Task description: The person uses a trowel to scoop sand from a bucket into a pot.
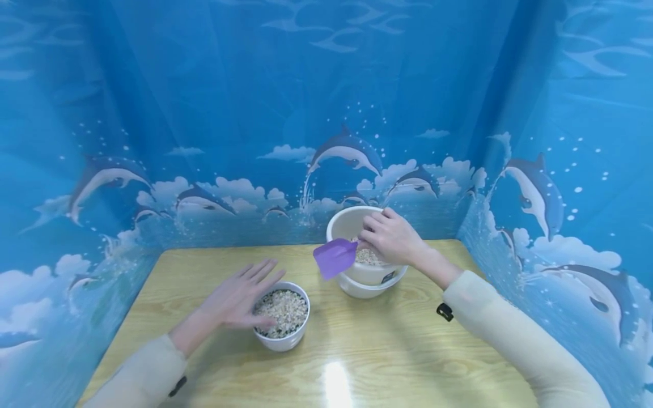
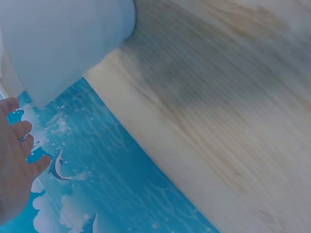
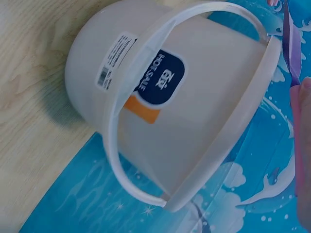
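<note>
My right hand (image 1: 395,237) grips a toy shovel by its handle, above the rim of a white bucket (image 1: 367,276). The shovel's purple blade (image 1: 335,258) points left, past the bucket's side; its handle shows pink (image 3: 295,141) in the right wrist view. Pale grains (image 1: 368,257) lie inside the bucket. My left hand (image 1: 236,297), slightly blurred, spreads its fingers at the left side of a smaller white tub (image 1: 283,343). That tub holds pale grains mixed with dark bits (image 1: 287,310). Whether the left hand touches the tub, I cannot tell.
The bucket's carrying handle (image 3: 112,145) hangs down over its labelled side. Both containers stand on a wood-grain table (image 1: 408,340). A blue dolphin-print curtain (image 1: 245,141) surrounds the table's back and sides.
</note>
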A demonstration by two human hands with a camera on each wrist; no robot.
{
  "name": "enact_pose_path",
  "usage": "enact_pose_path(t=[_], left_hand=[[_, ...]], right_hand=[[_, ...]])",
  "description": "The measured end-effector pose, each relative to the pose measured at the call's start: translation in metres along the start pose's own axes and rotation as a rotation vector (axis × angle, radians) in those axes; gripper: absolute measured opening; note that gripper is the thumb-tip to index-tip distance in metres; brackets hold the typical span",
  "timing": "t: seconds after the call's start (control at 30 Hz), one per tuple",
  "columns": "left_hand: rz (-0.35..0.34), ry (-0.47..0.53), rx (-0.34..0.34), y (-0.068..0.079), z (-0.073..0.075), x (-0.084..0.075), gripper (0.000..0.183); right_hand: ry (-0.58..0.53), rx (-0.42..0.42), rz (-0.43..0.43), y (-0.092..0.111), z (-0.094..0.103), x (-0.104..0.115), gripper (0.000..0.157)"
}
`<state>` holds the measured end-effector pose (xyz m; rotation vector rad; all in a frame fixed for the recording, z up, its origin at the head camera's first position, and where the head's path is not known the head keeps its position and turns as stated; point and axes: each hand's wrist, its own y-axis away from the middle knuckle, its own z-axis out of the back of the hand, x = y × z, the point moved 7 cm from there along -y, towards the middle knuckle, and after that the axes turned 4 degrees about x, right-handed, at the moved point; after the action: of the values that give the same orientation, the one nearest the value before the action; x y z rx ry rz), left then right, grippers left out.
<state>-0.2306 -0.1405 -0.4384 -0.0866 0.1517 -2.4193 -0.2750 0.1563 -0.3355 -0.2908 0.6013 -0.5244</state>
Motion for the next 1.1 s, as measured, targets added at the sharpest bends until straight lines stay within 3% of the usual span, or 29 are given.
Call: enact_pose_path(t=[0.6, 0.83, 1.1], left_hand=[[-0.039, -0.004, 0.107, -0.059, 0.015, -0.019, 0.103], [-0.081, -0.036, 0.106, -0.084, 0.02, -0.027, 0.102], [-0.065, -0.016, 0.108, -0.111, 0.023, -0.031, 0.122]], right_hand=[[-0.011, 0.085, -0.116, 0.028, 0.001, -0.037, 0.019], [-0.02, 0.095, -0.144, 0.036, -0.003, -0.05, 0.02], [-0.013, 0.102, -0.152, 0.041, -0.008, -0.062, 0.021]])
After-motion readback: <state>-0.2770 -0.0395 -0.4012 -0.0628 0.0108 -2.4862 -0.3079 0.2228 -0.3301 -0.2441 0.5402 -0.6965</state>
